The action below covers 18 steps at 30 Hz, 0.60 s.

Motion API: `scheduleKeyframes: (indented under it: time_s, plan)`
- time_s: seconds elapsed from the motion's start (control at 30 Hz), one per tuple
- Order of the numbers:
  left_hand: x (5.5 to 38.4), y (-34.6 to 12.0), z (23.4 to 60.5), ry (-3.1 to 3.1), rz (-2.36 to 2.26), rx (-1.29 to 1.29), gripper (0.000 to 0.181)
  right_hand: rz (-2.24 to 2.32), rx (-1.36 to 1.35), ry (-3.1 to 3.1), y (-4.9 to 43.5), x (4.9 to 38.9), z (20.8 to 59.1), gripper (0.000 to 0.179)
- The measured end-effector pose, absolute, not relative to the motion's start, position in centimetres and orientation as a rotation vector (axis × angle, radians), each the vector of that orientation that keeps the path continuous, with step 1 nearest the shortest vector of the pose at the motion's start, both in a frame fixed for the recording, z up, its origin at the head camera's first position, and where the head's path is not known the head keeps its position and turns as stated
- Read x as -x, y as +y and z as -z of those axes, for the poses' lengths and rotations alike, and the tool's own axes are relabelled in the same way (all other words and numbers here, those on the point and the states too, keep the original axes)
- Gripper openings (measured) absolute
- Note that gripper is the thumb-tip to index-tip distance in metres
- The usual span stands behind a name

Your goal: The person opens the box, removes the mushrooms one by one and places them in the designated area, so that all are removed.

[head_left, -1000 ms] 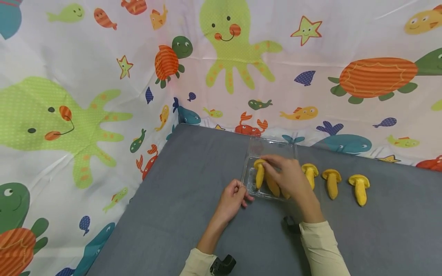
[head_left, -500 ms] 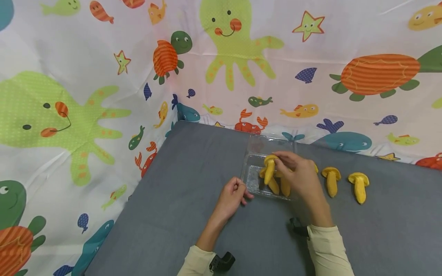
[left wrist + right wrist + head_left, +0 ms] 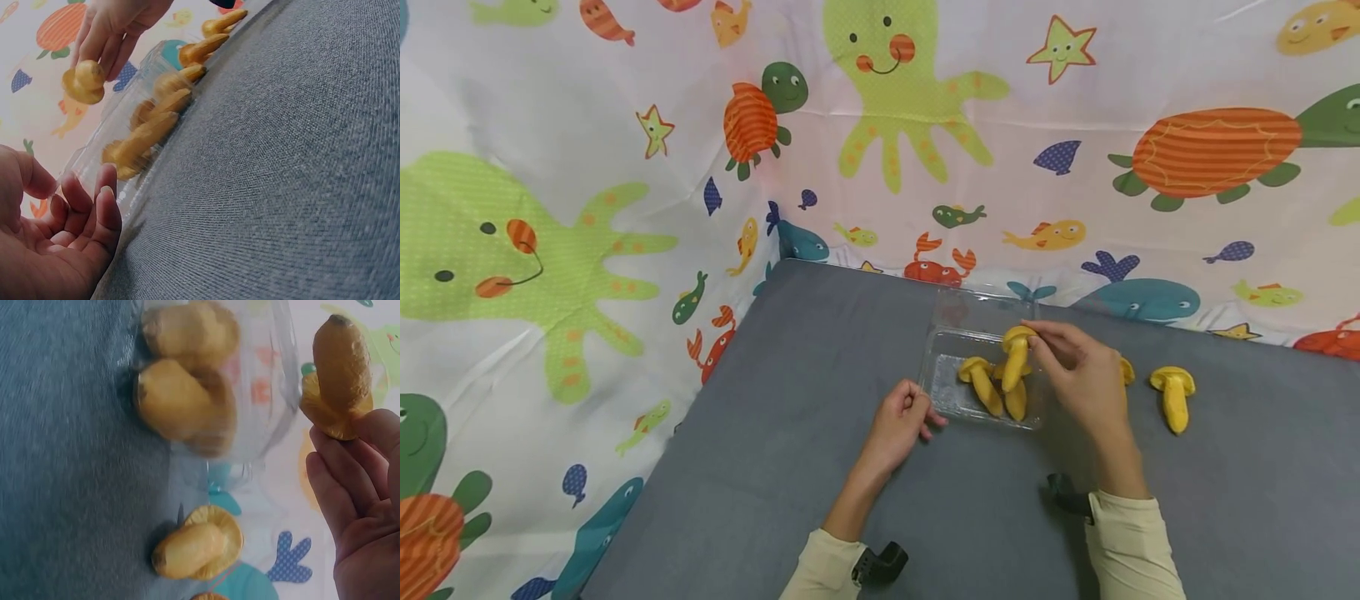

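A yellow mushroom (image 3: 1017, 358) is pinched cap-up between the thumb and fingers of my right hand (image 3: 1084, 383), above a clear plastic box (image 3: 946, 408). In the right wrist view the held mushroom (image 3: 340, 369) hangs apart from the box wall. Inside the box lie two other mushrooms, one of them a left mushroom (image 3: 981, 386) and the other a mushroom (image 3: 1016, 402) partly covered by the held one. My left hand (image 3: 901, 425) pinches the box's left edge between thumb and curled index finger; its other fingers (image 3: 107, 212) curl loosely beside it.
The box's clear lid (image 3: 981, 310) lies folded back behind it. To the right, a mushroom (image 3: 1174, 400) lies on the grey cloth (image 3: 760, 467), and another mushroom (image 3: 1126, 371) is partly hidden by my right hand. A printed curtain (image 3: 880, 100) rises behind the table.
My right hand has carried the held mushroom from the box's left side to above its right side. My left hand has stayed at the box edge. The head view has shifted slightly.
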State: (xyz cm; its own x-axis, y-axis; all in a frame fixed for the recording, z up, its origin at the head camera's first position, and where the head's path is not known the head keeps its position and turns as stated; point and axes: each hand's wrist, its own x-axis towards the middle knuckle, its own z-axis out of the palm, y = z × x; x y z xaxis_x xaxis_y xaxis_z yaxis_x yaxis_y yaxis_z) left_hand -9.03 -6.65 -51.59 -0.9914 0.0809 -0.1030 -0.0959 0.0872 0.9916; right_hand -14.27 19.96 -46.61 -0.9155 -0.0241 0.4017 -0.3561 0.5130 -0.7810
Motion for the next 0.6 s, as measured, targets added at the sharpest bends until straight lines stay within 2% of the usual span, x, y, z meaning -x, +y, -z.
scheduleKeyframes:
  time_s: [0.6]
  plan:
    - [9.0,-6.7,51.6,2.204,-2.031,0.031,0.013,-1.45,-0.174,-2.332,23.2,12.6,46.7,0.03]
